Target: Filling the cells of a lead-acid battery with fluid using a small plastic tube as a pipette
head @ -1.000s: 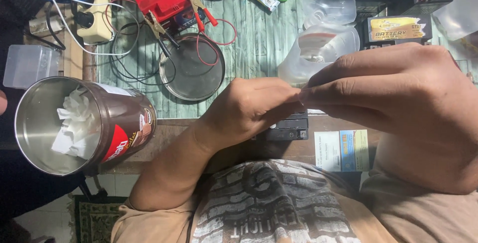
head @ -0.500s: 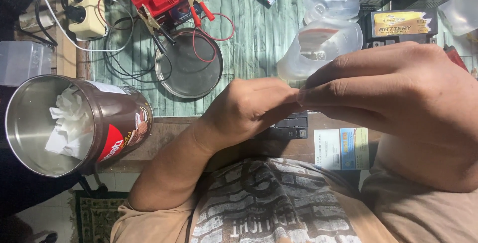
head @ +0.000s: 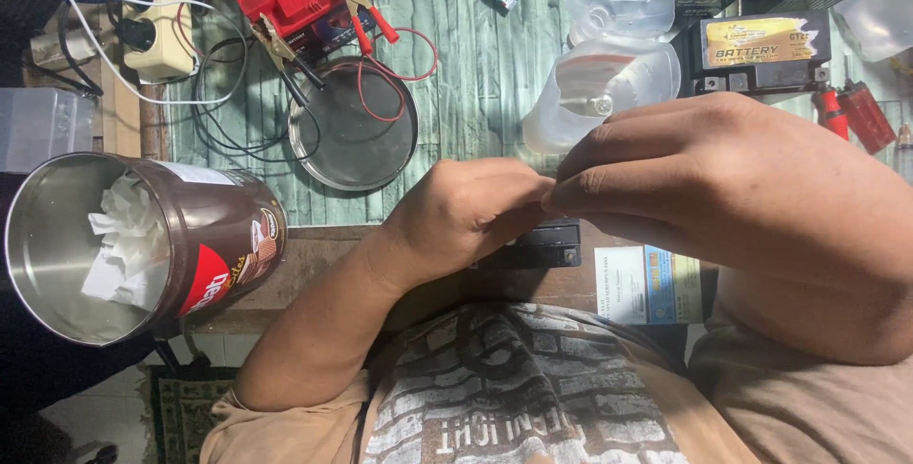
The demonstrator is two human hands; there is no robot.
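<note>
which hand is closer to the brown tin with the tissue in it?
Left. The left hand sits just right of the brown tin in the picture; the right hand lies farther right, beyond the left hand.

— What's at the centre of the frame?
— The left hand and right hand, fingertips pinched together.
— And lower left?
— A brown tin holding crumpled paper.

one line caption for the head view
Left hand and right hand pinch fingertips together above a bench edge, brown tin alongside.
</note>
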